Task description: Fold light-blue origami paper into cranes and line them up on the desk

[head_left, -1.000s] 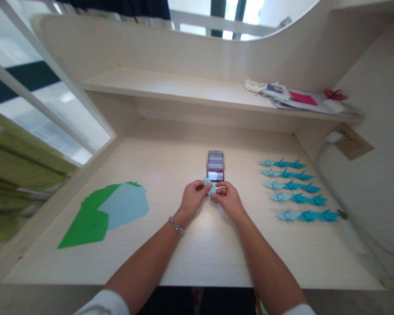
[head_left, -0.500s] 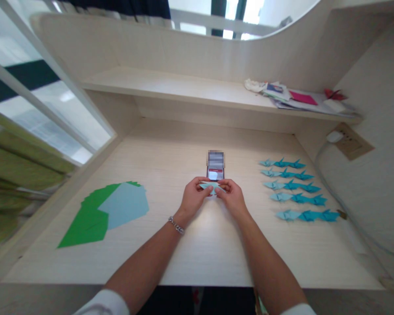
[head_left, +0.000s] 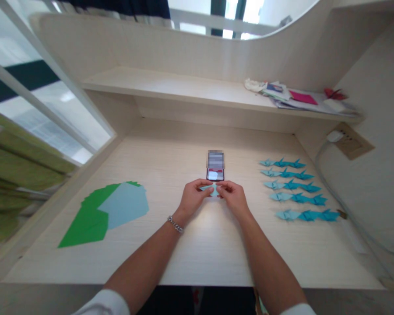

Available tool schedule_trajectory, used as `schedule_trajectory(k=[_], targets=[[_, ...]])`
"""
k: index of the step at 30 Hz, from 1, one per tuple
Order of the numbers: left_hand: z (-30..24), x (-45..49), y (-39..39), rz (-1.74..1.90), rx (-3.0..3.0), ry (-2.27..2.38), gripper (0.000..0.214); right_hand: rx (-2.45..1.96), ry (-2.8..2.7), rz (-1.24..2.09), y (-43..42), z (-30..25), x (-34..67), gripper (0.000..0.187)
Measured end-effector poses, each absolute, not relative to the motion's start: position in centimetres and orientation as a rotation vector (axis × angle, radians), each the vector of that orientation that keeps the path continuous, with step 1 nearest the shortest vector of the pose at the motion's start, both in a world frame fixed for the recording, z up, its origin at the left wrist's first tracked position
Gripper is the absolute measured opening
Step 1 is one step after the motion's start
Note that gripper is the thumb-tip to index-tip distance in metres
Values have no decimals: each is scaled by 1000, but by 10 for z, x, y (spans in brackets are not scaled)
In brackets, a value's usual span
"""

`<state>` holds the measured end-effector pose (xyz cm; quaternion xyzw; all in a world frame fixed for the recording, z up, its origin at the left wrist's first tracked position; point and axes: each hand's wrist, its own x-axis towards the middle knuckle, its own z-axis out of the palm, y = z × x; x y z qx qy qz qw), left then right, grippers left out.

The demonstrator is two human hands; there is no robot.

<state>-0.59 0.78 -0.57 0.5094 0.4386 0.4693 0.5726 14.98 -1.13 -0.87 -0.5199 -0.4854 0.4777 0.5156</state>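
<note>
Head view, paper (head_left: 214, 190) edges pinched, phone (head_left: 215, 171) near

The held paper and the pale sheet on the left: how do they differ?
The held paper is folded small; the pale sheet is larger and flat. The left hand and right hand pinch the held paper, while the pale sheet overlaps green paper. Both are light blue.

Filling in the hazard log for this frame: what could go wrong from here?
1. Both the left hand and the right hand pinch the small light-blue paper; an uneven grip might crease or tear it.
2. The phone-like device lies just beyond both hands, so a small forward slip could nudge it.
3. The rows of blue folded figures sit to the right; a wide right-arm swing might knock them out of line.
</note>
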Motion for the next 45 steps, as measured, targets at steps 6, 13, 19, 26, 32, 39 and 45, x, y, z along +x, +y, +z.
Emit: schedule_trajectory(k=[6, 13, 19, 26, 32, 39, 45], targets=[[-4, -7, 8, 1107, 1277, 1064, 35, -1287, -1281, 1036, -15, 0, 150, 27], [-2, -7, 8, 1118, 1280, 1065, 32, -1333, -1284, 931, -18, 3, 148, 25], [-4, -8, 8, 1122, 1274, 1048, 31, -1295, -1248, 909, -19, 1, 145, 22], [1, -8, 6, 1140, 1296, 1037, 31, -1289, -1216, 915, -19, 2, 144, 19], [1, -8, 5, 1161, 1354, 1065, 31, -1279, -1189, 911, -19, 4, 141, 19], [-2, -9, 6, 1149, 1413, 1097, 27, -1277, -1242, 879, -20, 6, 142, 13], [-6, -11, 7, 1063, 1425, 1047, 22, -1272, -1285, 1063, -14, 1, 149, 20]])
